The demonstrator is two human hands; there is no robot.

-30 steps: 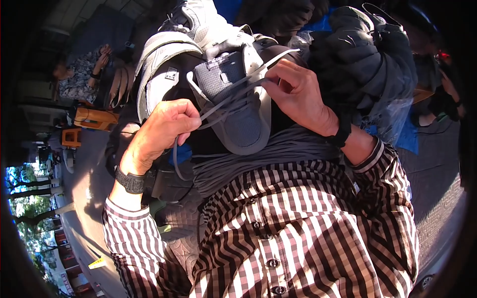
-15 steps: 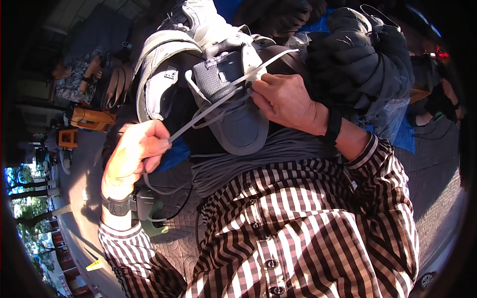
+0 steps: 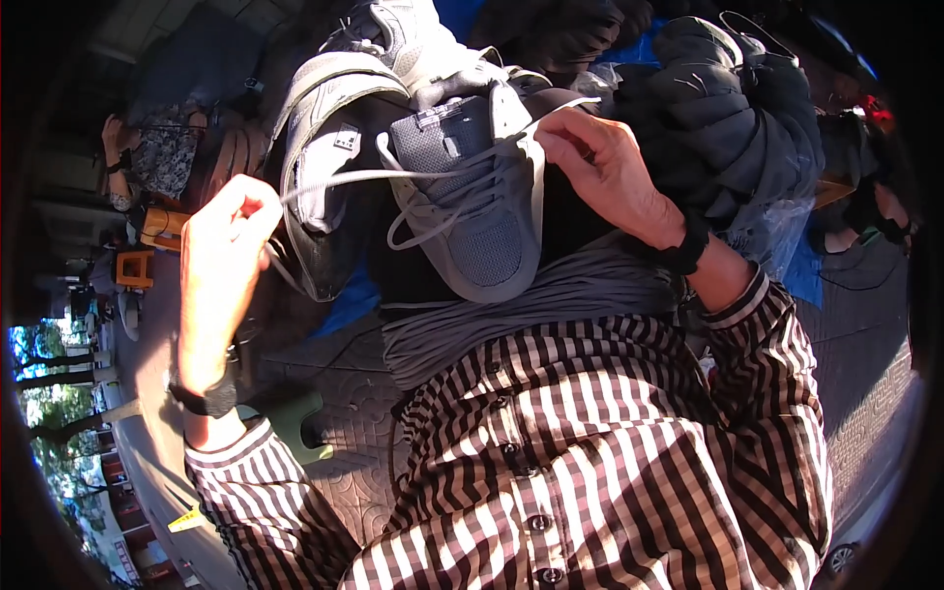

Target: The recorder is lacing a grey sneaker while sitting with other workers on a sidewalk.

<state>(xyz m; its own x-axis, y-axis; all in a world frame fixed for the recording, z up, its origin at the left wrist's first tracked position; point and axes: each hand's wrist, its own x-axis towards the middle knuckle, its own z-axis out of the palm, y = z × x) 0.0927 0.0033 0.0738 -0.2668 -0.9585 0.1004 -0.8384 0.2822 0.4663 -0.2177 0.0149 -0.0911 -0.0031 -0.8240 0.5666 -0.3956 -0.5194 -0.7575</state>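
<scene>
A grey mesh shoe (image 3: 482, 251) lies toe toward me in front of my body, its grey shoelace (image 3: 369, 178) partly threaded across the tongue. Left of the shoe, my left hand (image 3: 228, 246) is closed in a pinch on the lace, which runs from the shoe to my fingertips. My right hand (image 3: 612, 175) is closed at the shoe's right eyelet edge, thumb and forefinger together; a pale lace end shows just beyond its fingers. A second shoe (image 3: 329, 182), pale inside, lies tilted left of the first. Behind them sit more light grey shoes (image 3: 408, 44).
A thick bundle of grey laces (image 3: 521, 310) lies across my waist. Dark shoes (image 3: 723, 128) are heaped at right beside clear plastic (image 3: 762, 231). A green stool (image 3: 300, 428) stands lower left, orange stools (image 3: 135, 267) farther off. Another person's arm (image 3: 115, 157) shows at far left.
My left hand has moved up and left, drawing the lace out sideways. The lace no longer stretches straight between both hands. My right hand has shifted slightly right, and the second shoe has tilted.
</scene>
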